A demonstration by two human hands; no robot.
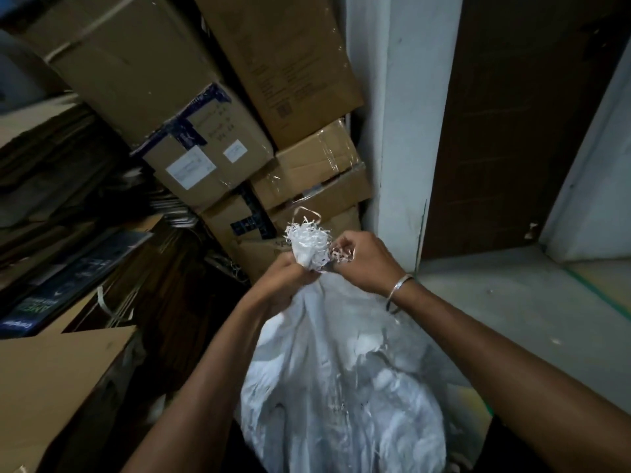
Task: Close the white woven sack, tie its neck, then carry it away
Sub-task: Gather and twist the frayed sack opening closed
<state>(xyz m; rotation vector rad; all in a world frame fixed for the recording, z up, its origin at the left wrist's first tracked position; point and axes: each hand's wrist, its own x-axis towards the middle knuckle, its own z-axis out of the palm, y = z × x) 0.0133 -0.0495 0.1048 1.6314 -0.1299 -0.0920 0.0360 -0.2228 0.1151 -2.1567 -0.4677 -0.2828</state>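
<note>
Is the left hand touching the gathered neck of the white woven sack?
Touching. The head view shows the left hand gripping the gathered neck of the white woven sack, with no gap between them.

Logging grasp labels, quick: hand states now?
Left hand: grips the sack neck.
Right hand: pinches the tie strip at the neck.

Stacked cardboard boxes (pixel 218 107), brown door (pixel 519 124)

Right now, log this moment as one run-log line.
step: tying | left hand: grips sack neck | right hand: pinches tie strip | white woven sack: mouth bunched shut
</note>
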